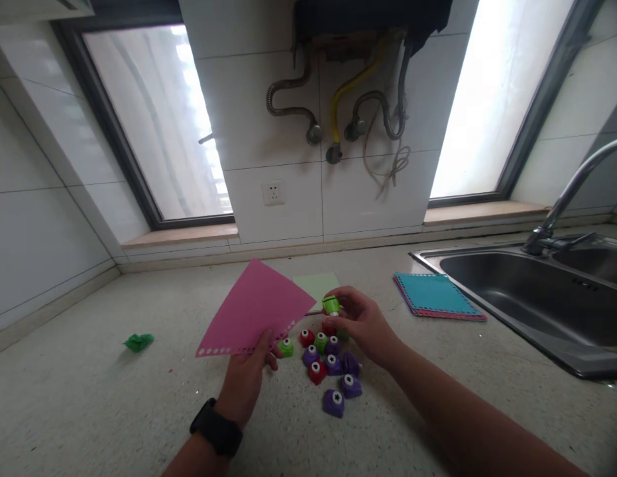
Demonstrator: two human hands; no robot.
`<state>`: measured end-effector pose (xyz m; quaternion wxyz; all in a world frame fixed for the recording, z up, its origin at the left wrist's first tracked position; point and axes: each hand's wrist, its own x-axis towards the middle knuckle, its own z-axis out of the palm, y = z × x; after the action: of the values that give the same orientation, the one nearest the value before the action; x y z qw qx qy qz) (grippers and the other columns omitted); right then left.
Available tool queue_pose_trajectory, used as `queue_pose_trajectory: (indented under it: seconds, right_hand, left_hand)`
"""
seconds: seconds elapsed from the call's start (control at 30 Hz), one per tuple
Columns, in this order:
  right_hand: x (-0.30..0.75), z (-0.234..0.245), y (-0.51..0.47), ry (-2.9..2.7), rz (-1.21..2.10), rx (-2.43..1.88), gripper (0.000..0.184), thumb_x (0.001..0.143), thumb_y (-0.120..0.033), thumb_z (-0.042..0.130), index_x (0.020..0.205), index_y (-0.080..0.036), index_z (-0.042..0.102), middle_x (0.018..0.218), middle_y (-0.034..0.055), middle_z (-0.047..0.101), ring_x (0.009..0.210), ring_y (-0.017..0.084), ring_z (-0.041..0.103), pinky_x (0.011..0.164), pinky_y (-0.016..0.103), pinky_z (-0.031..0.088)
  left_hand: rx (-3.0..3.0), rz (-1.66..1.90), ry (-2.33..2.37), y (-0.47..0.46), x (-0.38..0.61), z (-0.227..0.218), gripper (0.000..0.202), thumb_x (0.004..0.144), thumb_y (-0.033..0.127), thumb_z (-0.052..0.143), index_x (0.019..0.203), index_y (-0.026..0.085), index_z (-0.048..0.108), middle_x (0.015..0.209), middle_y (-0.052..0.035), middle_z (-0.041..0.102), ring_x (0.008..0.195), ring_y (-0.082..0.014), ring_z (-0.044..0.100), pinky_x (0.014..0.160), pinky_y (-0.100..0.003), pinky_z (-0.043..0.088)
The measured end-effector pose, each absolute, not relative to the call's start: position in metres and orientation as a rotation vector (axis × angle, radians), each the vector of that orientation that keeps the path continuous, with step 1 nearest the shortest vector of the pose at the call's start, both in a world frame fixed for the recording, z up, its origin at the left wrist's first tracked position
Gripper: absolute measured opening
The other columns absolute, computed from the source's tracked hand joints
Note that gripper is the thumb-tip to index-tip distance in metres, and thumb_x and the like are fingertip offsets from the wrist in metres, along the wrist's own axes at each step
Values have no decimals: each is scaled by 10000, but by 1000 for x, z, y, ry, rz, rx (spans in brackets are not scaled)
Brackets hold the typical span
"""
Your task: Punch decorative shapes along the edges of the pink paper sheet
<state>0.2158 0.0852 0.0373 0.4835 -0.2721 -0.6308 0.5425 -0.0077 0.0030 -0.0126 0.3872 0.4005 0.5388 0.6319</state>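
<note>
In my left hand [252, 361] I grip a pink sheet of paper [261, 301] by its lower edge, the thumb lying on top. Small cut-out shapes run along its bottom and lower right edges. My right hand [360, 321] pinches a green craft punch [331, 305] between thumb and fingers, to the right of the sheet and apart from it. Below both hands lie several small craft punches in purple [334, 403], red [317, 372] and green [286, 347], with white tops bearing dark shapes. A pale green stack of paper [315, 288] is partly hidden behind the pink sheet.
A stack of blue and pink punched paper [440, 295] lies at the right, beside the steel sink [507, 298] with its faucet [561, 192]. Crumpled green scrap [138, 342] is on the counter [89, 397] at left. A wall with a socket [274, 193] rises behind.
</note>
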Motion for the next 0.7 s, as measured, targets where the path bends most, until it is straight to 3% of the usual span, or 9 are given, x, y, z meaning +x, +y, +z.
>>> queue_pose_trajectory:
  seconds: [0.33,0.7]
  right_hand:
    - [212,33,82,-1553,1261,-613,411,646,-280,878,953,-221,610,876,-1,642,771,154,618,723,318,522]
    - [211,28,86,-1585,1250,-641,419,654,-303,871,966,-218,604,868,-4,640,732,145,608,691,305,518]
  left_hand:
    - [1006,1603,1449,1,-4,-9,455,775,586,709,691,141,676,648,-41,675,536,-134,539,540,-270,459]
    - [1083,1543,1547,-2,-4,-5,497,785,620,682,617,151,686,605,-48,668,566,-157,571,609,-291,477]
